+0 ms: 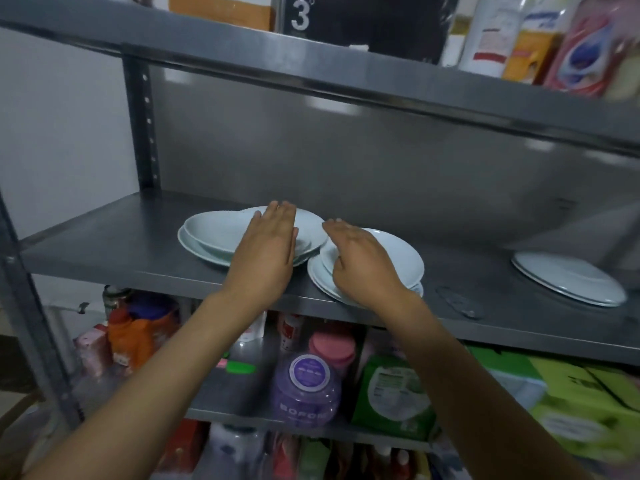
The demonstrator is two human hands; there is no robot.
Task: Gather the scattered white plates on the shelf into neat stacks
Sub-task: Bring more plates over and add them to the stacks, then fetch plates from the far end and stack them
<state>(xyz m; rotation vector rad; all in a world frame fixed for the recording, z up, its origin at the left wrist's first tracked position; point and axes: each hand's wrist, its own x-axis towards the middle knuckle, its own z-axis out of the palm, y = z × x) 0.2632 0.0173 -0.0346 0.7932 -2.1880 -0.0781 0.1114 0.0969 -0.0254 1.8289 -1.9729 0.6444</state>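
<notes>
plates sit in two rough stacks mid-shelf (104,244), left stack (214,237) and middle stack (398,261), one plate (568,282) well apart. our left hand (268,244) and right hand (360,261) lie flat-fingered on them, gripping nothing; we judge squaring and merging remain.

Shelf (114,237): dull grey metal, smooth. Plates (214,230): glossy white ceramic.

On the middle shelf (121,244) we see a left plate stack (207,233), a middle stack (398,258) just beside it, and a flat plate (571,278) well apart rightward.
</notes>
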